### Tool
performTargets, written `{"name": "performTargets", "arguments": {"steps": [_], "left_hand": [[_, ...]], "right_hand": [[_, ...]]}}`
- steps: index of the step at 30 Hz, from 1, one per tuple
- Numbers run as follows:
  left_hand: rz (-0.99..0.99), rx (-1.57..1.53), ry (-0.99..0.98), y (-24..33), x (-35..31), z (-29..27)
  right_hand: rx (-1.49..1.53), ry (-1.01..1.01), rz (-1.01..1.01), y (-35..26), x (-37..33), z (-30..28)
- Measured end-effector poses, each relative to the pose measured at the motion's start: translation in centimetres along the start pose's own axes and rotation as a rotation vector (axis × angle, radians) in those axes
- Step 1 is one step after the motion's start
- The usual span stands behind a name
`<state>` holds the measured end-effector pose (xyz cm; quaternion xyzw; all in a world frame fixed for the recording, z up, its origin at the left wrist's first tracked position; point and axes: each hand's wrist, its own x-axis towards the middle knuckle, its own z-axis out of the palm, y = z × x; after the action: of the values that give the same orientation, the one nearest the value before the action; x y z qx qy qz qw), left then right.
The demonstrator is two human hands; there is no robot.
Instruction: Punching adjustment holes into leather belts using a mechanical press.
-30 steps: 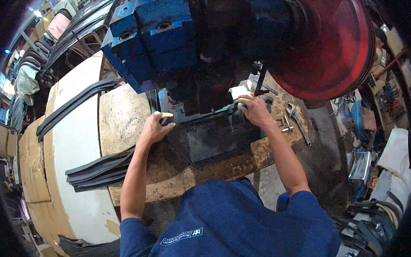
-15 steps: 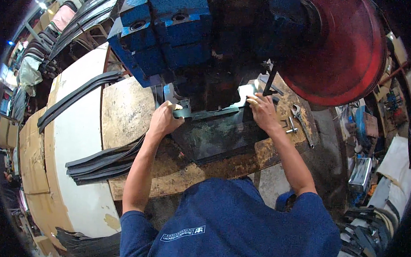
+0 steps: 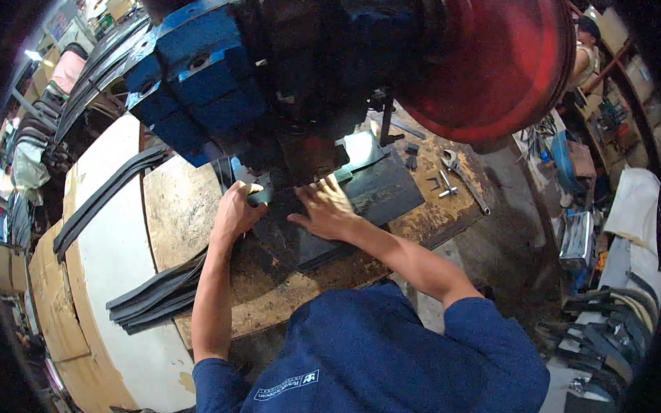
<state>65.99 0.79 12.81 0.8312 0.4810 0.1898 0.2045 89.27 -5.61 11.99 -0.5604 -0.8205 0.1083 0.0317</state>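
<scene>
A blue press (image 3: pixel 212 64) with a big red flywheel (image 3: pixel 488 66) stands over a dark metal plate (image 3: pixel 389 194) on a stained wooden table. My left hand (image 3: pixel 235 213) is closed at the plate's left side, thumb and fingers pinching the end of a grey-green strip (image 3: pixel 258 196). Much of that strip is hidden under the press. My right hand (image 3: pixel 327 212) lies at the front of the press head with its fingers spread, near the middle of the plate; its fingertips are partly in shadow. Behind it a pale, brightly lit sheet (image 3: pixel 360 149) shows under the press.
A wrench (image 3: pixel 465 181) and a T-shaped tool (image 3: pixel 448 184) lie on the table's right. Black strips lie in bundles at left, one (image 3: pixel 156 291) near my left forearm, another (image 3: pixel 112 191) on the white board. A metal box (image 3: pixel 577 239) stands at right. Another person (image 3: pixel 587 48) is at far right.
My right hand has moved left from the plate's right end to its middle, fingers now spread. My left hand stays at the strip's left end. The whole view has shifted.
</scene>
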Motion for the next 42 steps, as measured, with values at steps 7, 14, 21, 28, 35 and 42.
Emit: {"name": "performTargets", "arguments": {"steps": [7,14,21,28,35,42], "left_hand": [[-0.004,0.017,0.052,0.1,-0.4,-0.2],[-0.054,0.043,0.079,0.5,-0.7,-0.2],[-0.016,-0.005,0.04,-0.2,0.0,0.3],[-0.073,0.063,0.009,-0.4,-0.1,0.1],[-0.044,-0.01,0.031,-0.6,0.1,0.4],[-0.062,-0.022,0.006,-0.4,-0.2,0.3]], "right_hand": [[0.018,-0.005,0.05,2.2,-0.4,-0.2],[-0.065,0.576,0.159,9.2,-4.3,0.0],[0.997,0.703,0.244,13.2,-3.5,-3.0],[0.977,0.658,0.246,13.2,-1.9,-3.7],[1.0,0.68,0.383,12.8,-4.7,1.8],[-0.045,0.572,0.245,7.3,-3.9,2.3]]}}
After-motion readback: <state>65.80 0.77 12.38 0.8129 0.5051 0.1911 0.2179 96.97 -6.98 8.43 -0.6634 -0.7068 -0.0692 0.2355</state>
